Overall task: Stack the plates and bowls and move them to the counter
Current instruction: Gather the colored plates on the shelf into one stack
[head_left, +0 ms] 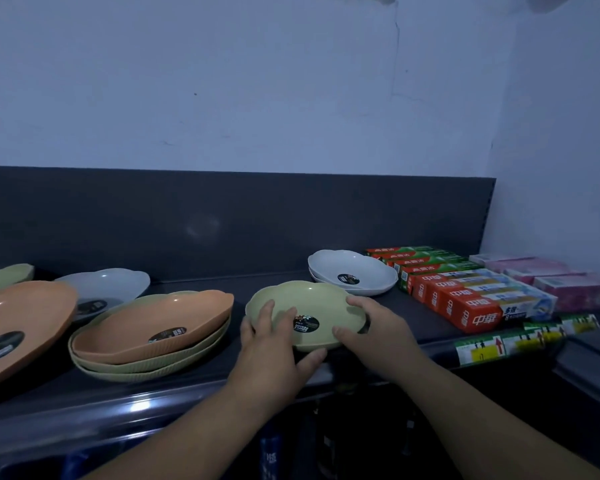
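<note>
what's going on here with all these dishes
A person holds a green bowl with both hands, the left hand on its near left rim and the right hand on its right rim, over the shelf. Left of it an orange plate tops two green plates; behind it sit two stacked white bowls. Whether the bowl is lifted is unclear.

The green bowl (307, 313) sits hemmed in on the shelf (257, 281). At 1 o'clock the stacked white bowls (352, 271) lie just beside its rim. At 3 o'clock the red toothpaste boxes (465, 301) stand near, and at 9 o'clock the orange bowl (146, 320) on its green stack (146, 367) lies just beside. At 12 o'clock bare shelf runs to the dark back panel (222, 220). Toward 6 o'clock, over the front edge (118, 414), the way is open.
</note>
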